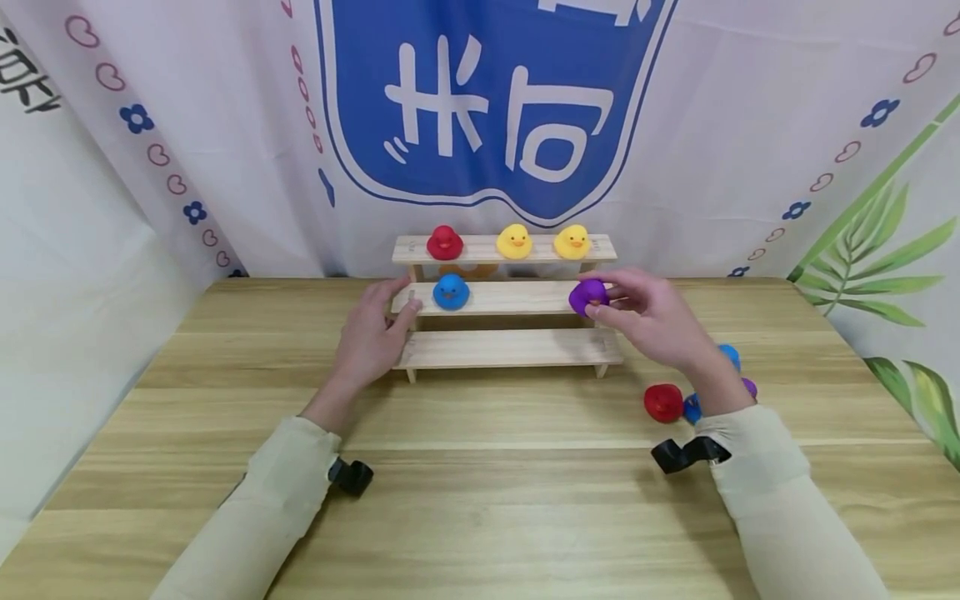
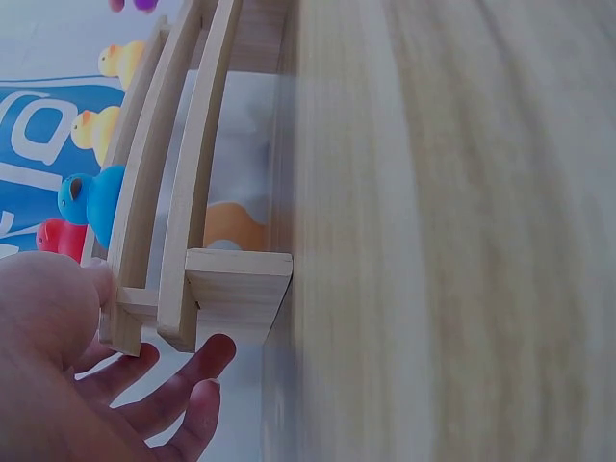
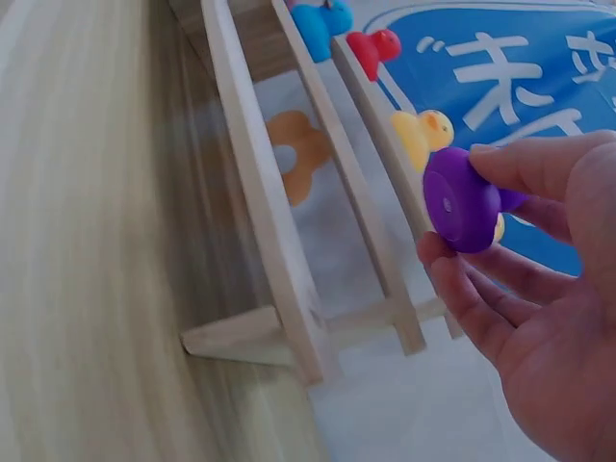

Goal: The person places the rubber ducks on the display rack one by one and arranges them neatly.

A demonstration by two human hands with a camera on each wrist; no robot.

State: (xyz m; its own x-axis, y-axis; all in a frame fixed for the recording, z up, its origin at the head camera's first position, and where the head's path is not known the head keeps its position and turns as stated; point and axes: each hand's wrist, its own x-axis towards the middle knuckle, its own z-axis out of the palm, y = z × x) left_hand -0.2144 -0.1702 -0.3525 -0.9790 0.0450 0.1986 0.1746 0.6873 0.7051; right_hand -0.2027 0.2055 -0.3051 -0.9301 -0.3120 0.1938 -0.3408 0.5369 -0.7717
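A purple rubber duck (image 1: 588,297) is pinched between the thumb and fingers of my right hand (image 1: 651,315), in front of the right end of the middle step of a wooden three-step shelf (image 1: 510,348). In the right wrist view the duck's round flat base (image 3: 452,204) faces the camera, above the shelf boards. My left hand (image 1: 372,332) holds the left end of the middle board, thumb at its front; the lower fingers (image 2: 183,390) extend past the board ends in the left wrist view. A blue duck (image 1: 451,292) sits at the left of the middle step.
On the top step stand a red duck (image 1: 445,243) and two yellow ducks, one (image 1: 514,242) near the middle. Another red duck (image 1: 663,403) lies on the table at right, beside blue and purple ones partly hidden by my right forearm. A printed curtain (image 1: 262,150) hangs behind.
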